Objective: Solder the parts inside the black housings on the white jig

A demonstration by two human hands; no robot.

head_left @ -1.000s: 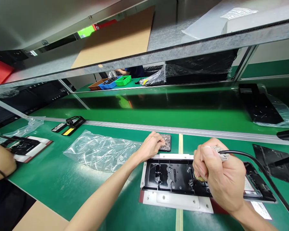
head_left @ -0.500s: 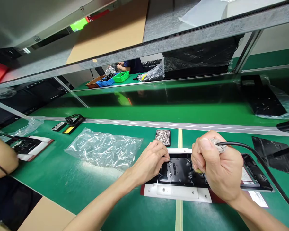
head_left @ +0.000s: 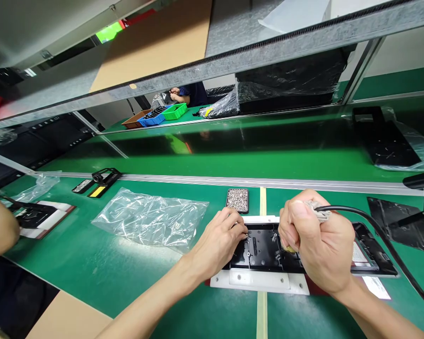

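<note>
A black plastic housing (head_left: 259, 247) with moulded posts lies open side up in a white fixture (head_left: 250, 280). My left hand (head_left: 228, 235) rests over the housing's left end, thumb and fingers pinched together; what they hold, if anything, is too small to make out. Above the housing's middle, my right hand (head_left: 320, 240) is wrapped round an upright corded electric screwdriver (head_left: 318, 211). Most of that tool is hidden in the fist; its black cable leaves the top and runs to the right. Its tip does not show.
A tray of small screws (head_left: 237, 201) stands behind the fixture. Left of it lies a clear plastic bag (head_left: 151, 219). A black stand part (head_left: 106, 181) sits farther left. Another person's arm (head_left: 2, 226) is at the left edge. A metal shelf (head_left: 183, 70) crosses overhead.
The view has shifted slightly. Both hands keep almost the same place and grip over the housing. The person's arm at the left edge has moved a little leftward.
</note>
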